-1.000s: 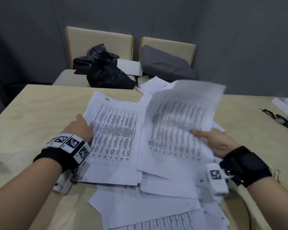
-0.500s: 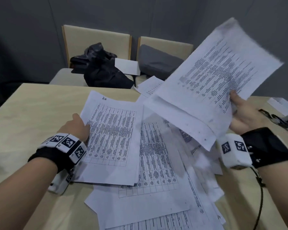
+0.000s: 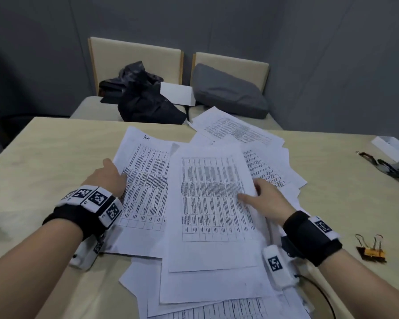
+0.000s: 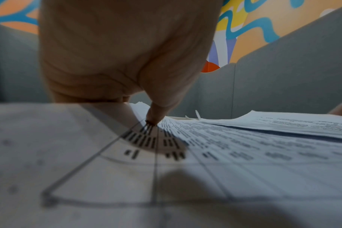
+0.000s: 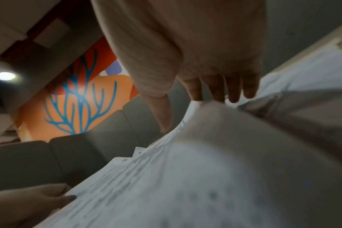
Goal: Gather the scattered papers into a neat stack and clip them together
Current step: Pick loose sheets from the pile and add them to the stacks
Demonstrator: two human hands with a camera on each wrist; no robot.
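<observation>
Down from the air came the right hand (image 3: 270, 201), laying its sheet (image 3: 212, 215) on the papers (image 3: 217, 293) spread over the table (image 3: 44, 157); it pinches the right edge, fingers (image 5: 232, 91) tucked under, which only the right wrist view shows. Clips (image 3: 371, 250) lie right of that hand, the nearer one. Running near to far, the sheet overlaps the left sheet (image 3: 145, 180), which the left hand (image 3: 106, 178) pinches, thumb (image 4: 156, 114) on print.

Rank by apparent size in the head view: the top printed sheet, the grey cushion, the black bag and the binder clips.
1. top printed sheet, which is also nearest the camera.
2. grey cushion and black bag look alike, so I won't rank them.
3. binder clips.
</observation>
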